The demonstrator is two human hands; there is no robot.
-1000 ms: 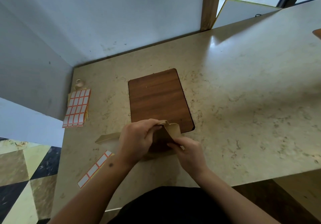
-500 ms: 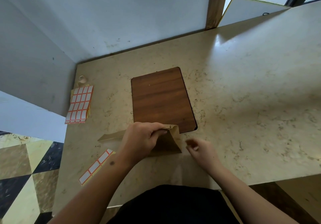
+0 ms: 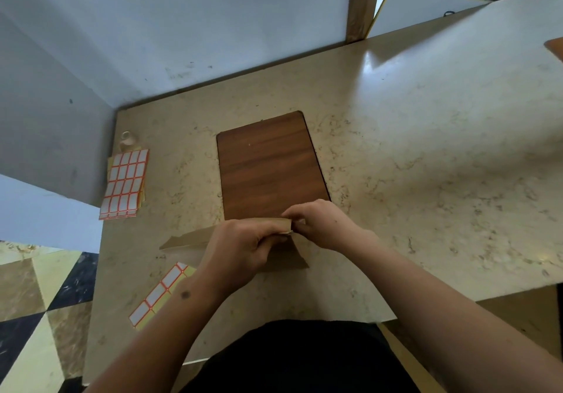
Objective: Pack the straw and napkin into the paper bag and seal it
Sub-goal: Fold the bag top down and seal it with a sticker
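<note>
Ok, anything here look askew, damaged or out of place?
Nothing damaged or spilled. Both hands, left hand and right hand, pinch the paper bag top. Only the loose label strip lies askew by the table edge.

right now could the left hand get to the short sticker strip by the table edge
Probably yes: the sticker strip lies bare beside the left forearm, nothing over it. But the left hand grips the paper bag and must release it first.

Both forearms reach in from the near table edge, hands meeting knuckle to knuckle; left hand curled and pinching, right hand pinching against it, fingertips tucked.
</note>
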